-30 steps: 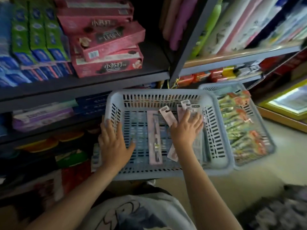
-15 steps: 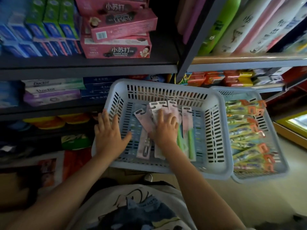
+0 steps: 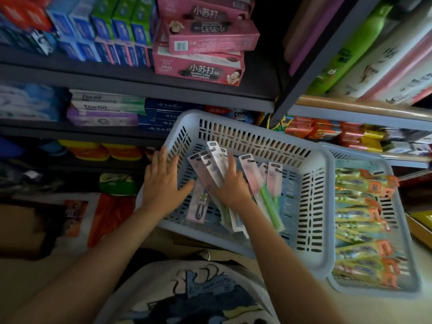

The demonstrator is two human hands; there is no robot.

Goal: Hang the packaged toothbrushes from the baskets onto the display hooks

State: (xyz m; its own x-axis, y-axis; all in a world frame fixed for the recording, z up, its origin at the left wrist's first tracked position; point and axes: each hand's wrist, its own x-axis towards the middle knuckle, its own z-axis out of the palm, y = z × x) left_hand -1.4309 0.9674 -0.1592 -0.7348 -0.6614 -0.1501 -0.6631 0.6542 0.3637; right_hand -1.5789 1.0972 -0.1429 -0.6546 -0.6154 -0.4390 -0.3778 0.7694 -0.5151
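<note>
While the left hand (image 3: 163,183) lies flat-fingered on the basket's (image 3: 327,206) left rim, apparently steadying it, the right hand (image 3: 231,185) grasps several toothbrush packs (image 3: 214,163) inside, seemingly gathering them for hanging.

The lowest pink carton (image 3: 198,70) in the stack on the upper shelf reads "小苏打" with "BAKING SODA TOOTHPASTE" below it, and the pink carton (image 3: 205,10) at the top shows the same three characters. On the shelf below, two pale toothpaste boxes (image 3: 106,102) read "Doctor". Other print is too blurred to read.
</note>
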